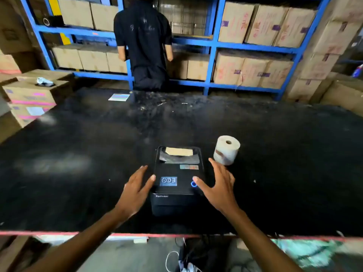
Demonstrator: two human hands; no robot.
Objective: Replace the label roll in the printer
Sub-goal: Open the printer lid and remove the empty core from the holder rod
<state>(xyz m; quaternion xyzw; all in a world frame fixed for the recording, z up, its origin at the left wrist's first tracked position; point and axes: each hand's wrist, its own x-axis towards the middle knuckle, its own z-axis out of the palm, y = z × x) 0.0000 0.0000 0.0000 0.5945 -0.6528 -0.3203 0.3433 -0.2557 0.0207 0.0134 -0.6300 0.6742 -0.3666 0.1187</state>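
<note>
A black label printer (177, 179) sits with its lid closed near the front of the black table (88, 154). A blue light glows on its top right. Through its rear window a brown core shows. A white label roll (226, 150) stands on end just right of the printer. My left hand (135, 188) hovers at the printer's left side, fingers spread, holding nothing. My right hand (218, 185) is spread at the printer's right side, its thumb near the blue light, its fingers close to the roll.
A person in black (143, 44) faces blue shelving (213, 44) full of cardboard boxes behind the table. Stacked boxes (29, 99) stand at the left. A paper sheet (118, 97) lies at the far edge. Cables (184, 258) hang below the front edge.
</note>
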